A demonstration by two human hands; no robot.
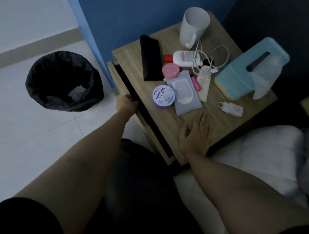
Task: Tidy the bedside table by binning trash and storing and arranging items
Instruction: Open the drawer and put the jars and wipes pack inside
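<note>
The wooden bedside table (219, 129) carries a white mug (193, 27), a black case (150, 58), a white lotion bottle (183, 58), a pink round tin (170, 70), a purple jar (163, 97), a wipes pack (186, 93), a pink lip balm (196, 83), a cream tube (204, 83), a white cable (212, 57), a white charger plug (232, 109) and a teal tissue box (248, 67). My left hand (126, 104) grips the front edge of the top drawer (120, 80), which stands slightly open. My right hand (196, 134) lies flat on the table's near edge, fingers apart.
A black-lined bin (64, 80) stands on the tiled floor left of the table, with crumpled paper inside. A blue wall is behind. White bedding (264, 155) lies to the right, against the table's side. My knee sits just below the drawer.
</note>
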